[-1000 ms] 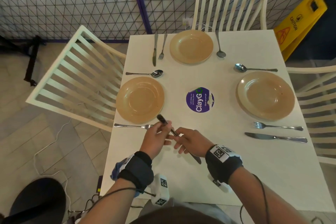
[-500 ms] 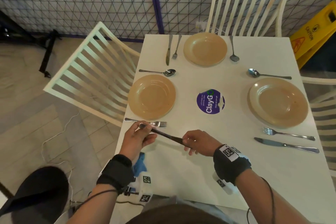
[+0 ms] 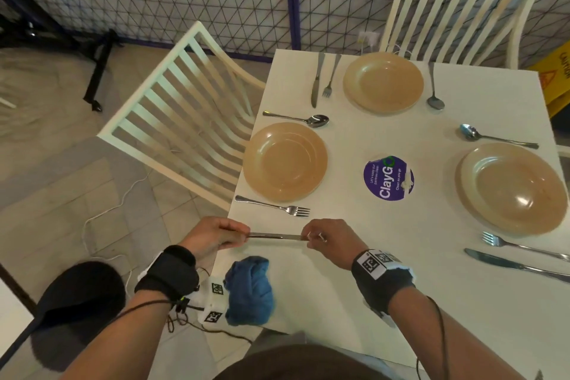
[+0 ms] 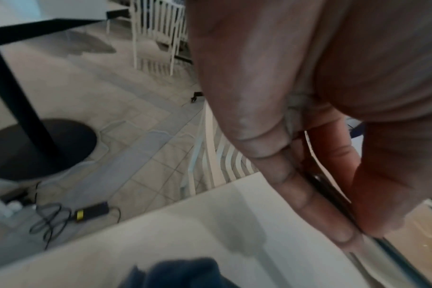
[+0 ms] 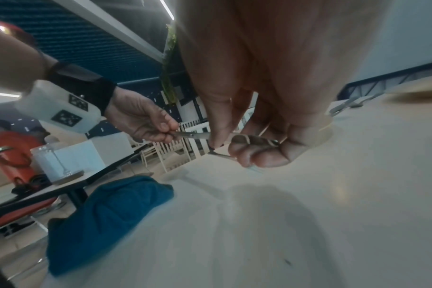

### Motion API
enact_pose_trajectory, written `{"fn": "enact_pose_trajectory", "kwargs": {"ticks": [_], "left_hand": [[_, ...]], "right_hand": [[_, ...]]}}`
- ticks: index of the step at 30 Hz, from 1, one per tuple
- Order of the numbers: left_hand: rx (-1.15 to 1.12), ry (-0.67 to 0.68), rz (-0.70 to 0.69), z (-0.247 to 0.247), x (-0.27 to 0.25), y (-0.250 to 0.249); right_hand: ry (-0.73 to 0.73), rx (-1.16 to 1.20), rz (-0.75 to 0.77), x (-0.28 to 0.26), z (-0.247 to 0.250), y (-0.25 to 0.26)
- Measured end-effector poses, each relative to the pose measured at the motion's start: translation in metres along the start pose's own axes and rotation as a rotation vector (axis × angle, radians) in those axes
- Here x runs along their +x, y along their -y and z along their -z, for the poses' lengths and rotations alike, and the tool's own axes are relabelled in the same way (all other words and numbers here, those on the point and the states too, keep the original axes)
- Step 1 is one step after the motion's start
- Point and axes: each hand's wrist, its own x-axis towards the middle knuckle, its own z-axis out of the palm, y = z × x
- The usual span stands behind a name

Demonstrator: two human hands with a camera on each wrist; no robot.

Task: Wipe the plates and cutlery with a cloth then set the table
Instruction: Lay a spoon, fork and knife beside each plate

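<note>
Both hands hold one knife (image 3: 274, 236) level just above the near left edge of the bench (image 3: 354, 302). The left hand (image 3: 212, 236) pinches one end between thumb and fingers; the right hand (image 3: 328, 239) has its grip curled round the other end, and which end is the blade I cannot tell. From the right wrist the knife (image 5: 197, 135) spans the gap between the left hand (image 5: 141, 122) and the right hand (image 5: 259, 109). A crumpled blue cloth (image 3: 249, 290) lies on the bench at 6 o'clock from the knife, near the edge and apart from both hands. A fork (image 3: 273, 207) lies at 12 o'clock from the knife, just beside a tan plate (image 3: 285, 162), with a spoon (image 3: 297, 118) beyond that plate. Two more plates (image 3: 383, 81) (image 3: 512, 187) sit at 1 and 3 o'clock, each with cutlery beside it, around a purple sticker (image 3: 388, 178).
</note>
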Motion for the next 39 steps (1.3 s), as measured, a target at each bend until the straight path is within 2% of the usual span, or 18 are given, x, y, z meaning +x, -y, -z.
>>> {"fn": "enact_pose_trajectory", "kwargs": {"ticks": [5, 9, 13, 17, 22, 24, 30, 34, 39], "left_hand": [[0.359, -0.043, -0.082, 0.016, 0.024, -0.001], [0.585, -0.105, -0.216, 0.019, 0.044, 0.006], [0.666, -0.141, -0.353, 0.020, 0.058, 0.016], [0.737, -0.163, -0.511, 0.025, 0.070, 0.032], [0.796, -0.223, -0.616, 0.026, 0.079, 0.047], [0.805, -0.243, -0.628, 0.025, 0.081, 0.051], [0.757, -0.268, -0.545, 0.024, 0.082, 0.051], [0.667, -0.286, -0.532, 0.025, 0.081, 0.047], [0.657, -0.349, -0.506, 0.023, 0.080, 0.045]], "right_hand": [[-0.084, -0.189, -0.044, 0.022, -0.023, 0.009], [-0.162, -0.357, -0.038, 0.033, -0.047, 0.006], [-0.237, -0.513, -0.042, 0.035, -0.059, 0.005], [-0.304, -0.497, -0.054, 0.039, -0.067, 0.003], [-0.320, -0.448, -0.137, 0.039, -0.071, 0.005], [-0.340, -0.446, -0.138, 0.039, -0.072, 0.005], [-0.353, -0.466, -0.159, 0.041, -0.076, 0.003], [-0.359, -0.477, -0.183, 0.043, -0.080, 0.000], [-0.404, -0.466, -0.155, 0.042, -0.079, -0.002]]}}
